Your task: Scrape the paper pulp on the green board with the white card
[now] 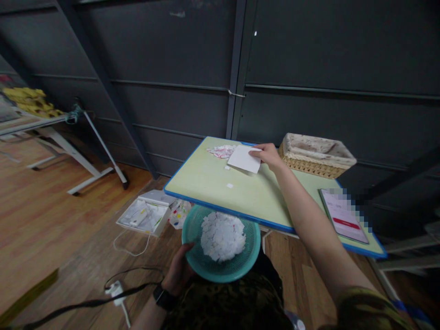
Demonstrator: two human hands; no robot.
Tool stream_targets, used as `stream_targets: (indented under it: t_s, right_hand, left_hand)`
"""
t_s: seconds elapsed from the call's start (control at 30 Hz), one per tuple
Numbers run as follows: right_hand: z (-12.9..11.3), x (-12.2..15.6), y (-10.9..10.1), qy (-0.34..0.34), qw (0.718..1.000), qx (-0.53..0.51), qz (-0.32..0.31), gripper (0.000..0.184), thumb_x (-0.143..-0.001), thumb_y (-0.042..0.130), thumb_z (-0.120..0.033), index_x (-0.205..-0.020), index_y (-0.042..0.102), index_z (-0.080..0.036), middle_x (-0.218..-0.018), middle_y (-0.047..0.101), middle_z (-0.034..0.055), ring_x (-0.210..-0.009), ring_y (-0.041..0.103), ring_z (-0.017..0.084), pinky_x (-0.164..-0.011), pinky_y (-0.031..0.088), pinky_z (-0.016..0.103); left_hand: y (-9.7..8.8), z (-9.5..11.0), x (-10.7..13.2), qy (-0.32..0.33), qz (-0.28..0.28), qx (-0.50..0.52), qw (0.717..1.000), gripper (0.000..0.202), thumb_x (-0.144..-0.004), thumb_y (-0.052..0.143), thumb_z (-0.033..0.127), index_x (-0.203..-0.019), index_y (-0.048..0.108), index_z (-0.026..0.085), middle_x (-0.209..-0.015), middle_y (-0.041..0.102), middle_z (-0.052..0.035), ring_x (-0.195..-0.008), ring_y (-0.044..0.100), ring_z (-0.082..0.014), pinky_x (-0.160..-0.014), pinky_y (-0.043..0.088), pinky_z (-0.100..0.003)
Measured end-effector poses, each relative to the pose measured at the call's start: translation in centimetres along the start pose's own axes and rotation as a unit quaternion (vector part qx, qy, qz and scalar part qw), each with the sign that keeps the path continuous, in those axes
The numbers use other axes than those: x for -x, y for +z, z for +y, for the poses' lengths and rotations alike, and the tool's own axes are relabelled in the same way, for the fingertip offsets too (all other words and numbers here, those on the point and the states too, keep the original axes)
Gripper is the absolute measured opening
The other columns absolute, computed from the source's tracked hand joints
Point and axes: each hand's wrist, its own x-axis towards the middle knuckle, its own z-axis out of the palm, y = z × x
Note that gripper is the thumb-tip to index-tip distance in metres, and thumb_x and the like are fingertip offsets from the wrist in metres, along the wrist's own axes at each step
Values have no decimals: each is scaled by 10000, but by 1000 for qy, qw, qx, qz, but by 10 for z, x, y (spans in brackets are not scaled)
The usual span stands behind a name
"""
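My right hand (268,155) pinches the edge of a white card (244,159) just above the yellow-green tabletop (202,178). Beside the card's far left corner lies a small heap of white paper scraps (221,151) with reddish marks. Two small white bits rest on the table nearer to me, one of them a paper piece (229,185). Below the table's front edge, my left hand (180,270) grips the rim of a green plastic basket (254,256). Torn white paper (222,236) fills the middle of this basket.
A cloth-lined wicker basket (305,172) stands at the table's back right, and a tablet (345,217) lies at the right end. On the floor to the left are an open white box (160,224), a power strip (117,291) and cables. A dark panelled wall (178,55) rises behind.
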Motion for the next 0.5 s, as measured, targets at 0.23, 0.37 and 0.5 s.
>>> stream_targets:
  t_s: [0.23,0.37,0.5]
  right_hand:
    - [-7,3,0,3,999,4,-50,394,-597,660,-284,-913,735,-60,-673,634,61,-547,485,118,-466,335,224]
    - [-11,6,-1,9,999,-13,-34,432,-606,660,-280,-966,732,-53,-713,654,87,-563,502,125,-470,349,225]
    - [-13,8,-1,0,998,13,-61,408,-597,666,-281,-930,743,-58,-714,659,81,-566,501,127,-467,348,226]
  left_hand:
    - [-8,-2,-5,1,13,-3,1000,400,-861,557,169,-1256,605,126,-1006,776,-107,-1061,676,-305,-1037,451,-467]
    - [-5,-2,-4,2,18,-6,1000,429,-859,565,172,-1282,583,102,-999,777,-114,-1081,663,-313,-1039,451,-459]
    - [0,0,-1,-9,18,4,1000,461,-858,565,168,-1313,554,95,-1021,772,-113,-1119,639,-313,-1073,414,-447]
